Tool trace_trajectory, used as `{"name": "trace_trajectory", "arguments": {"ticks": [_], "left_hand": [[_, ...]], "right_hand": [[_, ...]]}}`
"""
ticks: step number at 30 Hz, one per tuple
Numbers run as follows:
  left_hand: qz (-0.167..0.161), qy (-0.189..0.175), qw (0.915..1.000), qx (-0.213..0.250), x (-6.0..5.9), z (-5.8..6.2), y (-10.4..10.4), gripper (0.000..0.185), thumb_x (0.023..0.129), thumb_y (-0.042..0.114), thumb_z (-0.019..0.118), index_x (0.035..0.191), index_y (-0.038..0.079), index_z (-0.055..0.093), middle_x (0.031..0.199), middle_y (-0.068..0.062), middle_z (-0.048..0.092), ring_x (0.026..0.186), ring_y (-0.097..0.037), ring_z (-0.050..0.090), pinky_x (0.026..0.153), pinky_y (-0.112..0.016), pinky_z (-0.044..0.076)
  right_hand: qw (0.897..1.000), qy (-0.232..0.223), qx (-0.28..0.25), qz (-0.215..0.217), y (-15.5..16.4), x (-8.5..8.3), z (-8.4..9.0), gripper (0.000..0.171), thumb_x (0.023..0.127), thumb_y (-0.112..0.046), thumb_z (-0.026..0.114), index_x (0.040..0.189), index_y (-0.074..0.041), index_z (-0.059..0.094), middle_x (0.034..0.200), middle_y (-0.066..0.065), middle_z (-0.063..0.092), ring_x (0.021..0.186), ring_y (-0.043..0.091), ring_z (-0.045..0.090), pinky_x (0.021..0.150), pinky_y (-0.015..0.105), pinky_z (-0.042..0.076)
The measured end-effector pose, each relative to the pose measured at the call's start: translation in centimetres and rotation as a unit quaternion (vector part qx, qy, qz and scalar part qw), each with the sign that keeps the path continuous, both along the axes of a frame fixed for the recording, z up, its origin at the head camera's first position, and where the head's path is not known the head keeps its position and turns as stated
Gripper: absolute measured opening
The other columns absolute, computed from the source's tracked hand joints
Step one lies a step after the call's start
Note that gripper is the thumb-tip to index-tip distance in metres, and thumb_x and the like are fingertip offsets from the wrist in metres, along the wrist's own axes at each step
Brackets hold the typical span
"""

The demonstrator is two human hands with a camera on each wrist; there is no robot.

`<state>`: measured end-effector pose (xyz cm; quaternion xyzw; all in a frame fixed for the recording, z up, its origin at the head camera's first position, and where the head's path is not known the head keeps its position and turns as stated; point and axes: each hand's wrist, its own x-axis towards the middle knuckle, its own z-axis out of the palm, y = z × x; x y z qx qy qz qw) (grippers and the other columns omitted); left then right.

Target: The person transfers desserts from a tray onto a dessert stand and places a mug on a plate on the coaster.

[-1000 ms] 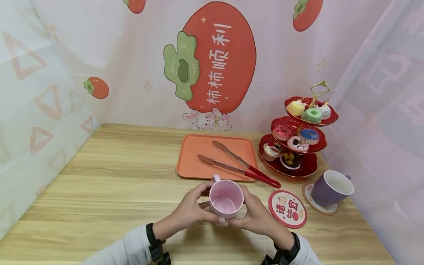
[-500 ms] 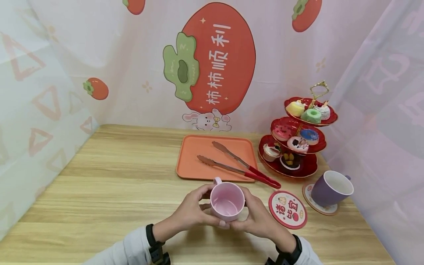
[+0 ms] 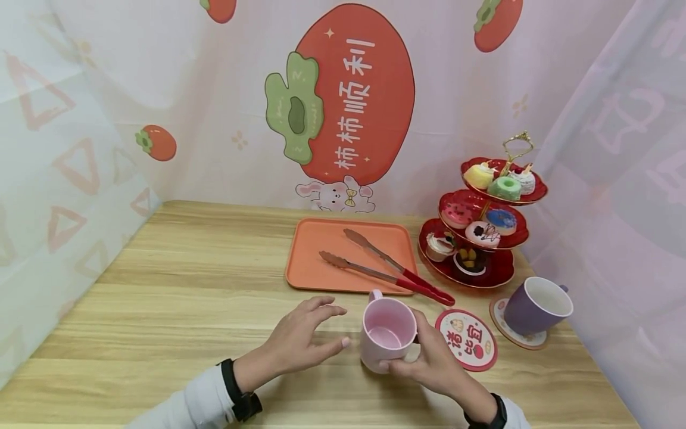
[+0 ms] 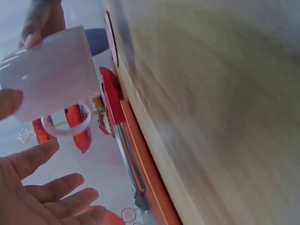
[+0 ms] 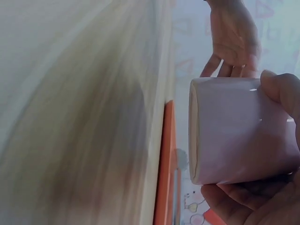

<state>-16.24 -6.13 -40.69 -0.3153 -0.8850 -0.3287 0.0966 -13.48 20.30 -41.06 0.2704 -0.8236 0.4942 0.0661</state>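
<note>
A pink mug (image 3: 375, 351) is held off the table, upright, by my right hand (image 3: 436, 360), whose thumb and fingers grip its right side. Its handle points away from me, toward the tray. Just left of the mug my left hand (image 3: 300, 339) is apart from it, fingers spread and holding nothing. In the left wrist view that hand's fingers (image 4: 61, 187) are extended near the mug (image 4: 51, 75). The right wrist view shows the mug's base (image 5: 194, 131) clear of the tabletop. A round red-rimmed coaster (image 3: 468, 339) lies to the right, partly behind my right hand.
An orange tray (image 3: 311, 238) lies beyond the mug, with red-handled tongs (image 3: 370, 274) across it. At right stand a three-tier red stand (image 3: 498, 271) of cakes and donuts and a purple mug (image 3: 527, 313) on another coaster (image 3: 501, 316). Patterned cloth hangs behind the table.
My left hand has let go of the pink mug and drawn back to the left. My right hand has carried the mug slightly to the right and nearer me.
</note>
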Motion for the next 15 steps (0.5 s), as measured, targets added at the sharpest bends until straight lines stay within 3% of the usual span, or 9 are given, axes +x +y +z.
{"name": "trace_trajectory", "arguments": {"ticks": [4, 7, 15], "left_hand": [[-0.005, 0.066, 0.9960, -0.061, -0.3, -0.1, -0.5, 0.039, 0.082, 0.041, 0.064, 0.112, 0.015, 0.066, 0.122, -0.016, 0.055, 0.112, -0.031, 0.051, 0.085, -0.051, 0.044], [-0.013, 0.092, 0.9896, -0.110, -0.6, -0.1, -0.9, 0.036, 0.083, 0.037, 0.064, 0.110, 0.014, 0.067, 0.121, -0.018, 0.055, 0.113, -0.032, 0.051, 0.088, -0.052, 0.041], [-0.014, 0.089, 0.9755, -0.200, -0.9, -0.3, -1.8, 0.042, 0.085, 0.042, 0.060, 0.117, 0.015, 0.063, 0.125, -0.018, 0.053, 0.115, -0.032, 0.049, 0.089, -0.059, 0.037]], "right_hand": [[0.999, -0.025, -0.008, -0.035, 0.8, 0.2, -0.7, 0.082, 0.064, -0.022, 0.087, 0.129, -0.004, 0.042, 0.119, 0.010, 0.057, 0.101, 0.028, 0.058, 0.076, 0.037, 0.052], [0.998, -0.036, -0.016, -0.058, 1.3, 0.4, -1.0, 0.080, 0.063, -0.023, 0.087, 0.128, -0.005, 0.043, 0.117, 0.009, 0.058, 0.100, 0.028, 0.058, 0.076, 0.037, 0.052], [0.986, -0.062, 0.015, -0.152, 3.1, 0.9, -1.4, 0.080, 0.061, -0.019, 0.088, 0.123, -0.001, 0.042, 0.112, 0.012, 0.058, 0.099, 0.025, 0.058, 0.077, 0.032, 0.051]]}}
